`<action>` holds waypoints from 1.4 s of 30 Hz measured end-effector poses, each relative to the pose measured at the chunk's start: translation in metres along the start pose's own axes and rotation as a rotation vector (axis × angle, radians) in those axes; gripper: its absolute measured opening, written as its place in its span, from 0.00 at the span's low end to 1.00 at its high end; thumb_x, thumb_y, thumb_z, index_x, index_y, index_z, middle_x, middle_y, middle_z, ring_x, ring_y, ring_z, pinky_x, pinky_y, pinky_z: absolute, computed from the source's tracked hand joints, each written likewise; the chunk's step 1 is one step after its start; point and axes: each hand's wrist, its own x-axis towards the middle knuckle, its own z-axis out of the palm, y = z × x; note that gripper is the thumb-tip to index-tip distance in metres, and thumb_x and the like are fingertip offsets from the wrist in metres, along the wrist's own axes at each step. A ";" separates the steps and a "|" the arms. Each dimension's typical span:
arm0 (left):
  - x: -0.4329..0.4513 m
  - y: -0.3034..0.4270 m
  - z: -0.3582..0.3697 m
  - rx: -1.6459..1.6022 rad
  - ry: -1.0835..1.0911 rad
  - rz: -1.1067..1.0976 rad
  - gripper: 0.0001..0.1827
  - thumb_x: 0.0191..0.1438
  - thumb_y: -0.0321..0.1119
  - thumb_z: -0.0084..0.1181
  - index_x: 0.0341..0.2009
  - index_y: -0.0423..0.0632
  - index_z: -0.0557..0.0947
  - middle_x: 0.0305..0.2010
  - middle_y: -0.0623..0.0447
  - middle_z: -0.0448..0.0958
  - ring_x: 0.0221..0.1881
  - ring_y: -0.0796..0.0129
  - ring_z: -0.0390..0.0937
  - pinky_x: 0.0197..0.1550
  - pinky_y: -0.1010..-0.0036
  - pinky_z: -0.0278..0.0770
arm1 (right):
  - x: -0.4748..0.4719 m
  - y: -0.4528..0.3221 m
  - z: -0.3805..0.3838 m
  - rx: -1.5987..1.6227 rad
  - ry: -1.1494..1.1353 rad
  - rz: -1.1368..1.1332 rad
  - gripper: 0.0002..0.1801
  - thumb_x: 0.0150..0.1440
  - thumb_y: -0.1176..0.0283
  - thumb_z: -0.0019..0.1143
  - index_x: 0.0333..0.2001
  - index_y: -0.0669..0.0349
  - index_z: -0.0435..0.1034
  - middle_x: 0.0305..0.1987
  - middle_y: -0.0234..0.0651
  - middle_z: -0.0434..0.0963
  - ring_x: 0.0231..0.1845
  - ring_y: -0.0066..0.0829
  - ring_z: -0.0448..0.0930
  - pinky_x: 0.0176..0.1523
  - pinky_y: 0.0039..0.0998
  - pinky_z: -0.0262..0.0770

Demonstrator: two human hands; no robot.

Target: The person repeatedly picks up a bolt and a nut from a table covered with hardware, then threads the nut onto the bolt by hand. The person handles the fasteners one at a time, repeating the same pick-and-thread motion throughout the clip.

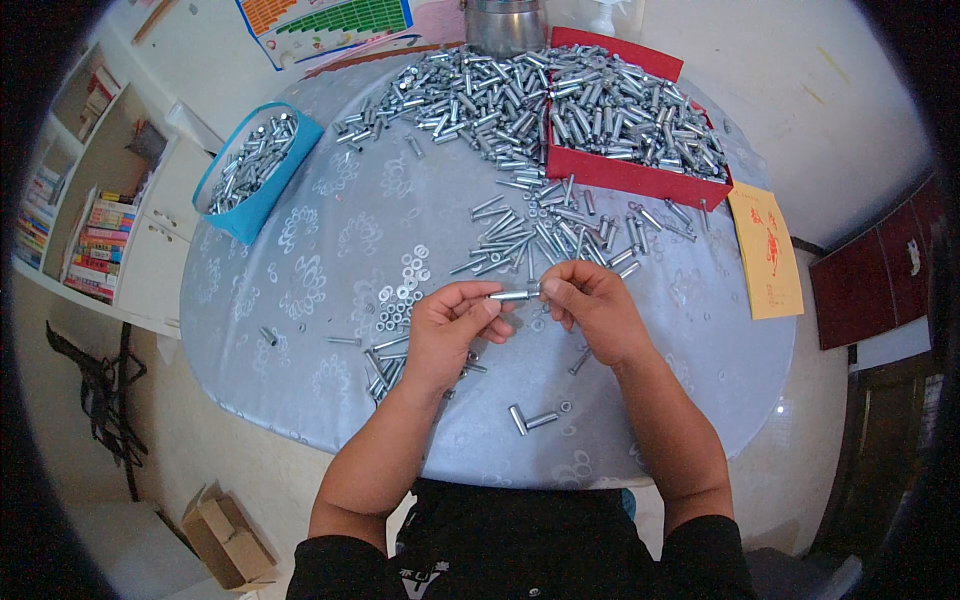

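Note:
Between the fingertips of my left hand (450,322) is one end of a shiny metal sleeve anchor (511,296), held level above the table. At its other end, my right hand (589,307) pinches the thin tip; its fingers cover what sits there. Just left of my left hand lie flat washers and nuts (405,289). A small heap of bolts and sleeves (386,364) is partly hidden behind that wrist. Long bolts (510,238) are spread beyond both hands. Nearer my body lie two metal sleeves (517,420) and a nut (565,406).
A red box (637,176) full of metal anchors stands at the back right, beside a large loose pile (480,94). At left is a blue box (259,217) of similar parts. A steel pot (507,28) and a yellow booklet (766,251) sit near the table's edges.

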 end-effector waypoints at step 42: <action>0.000 -0.001 0.000 -0.029 0.024 0.017 0.11 0.55 0.25 0.54 0.44 0.39 0.78 0.36 0.46 0.81 0.27 0.69 0.79 0.29 0.75 0.79 | -0.020 -0.034 -0.018 -0.295 0.286 -0.047 0.09 0.55 0.71 0.58 0.36 0.66 0.76 0.28 0.27 0.77 0.27 0.15 0.72 0.32 0.19 0.68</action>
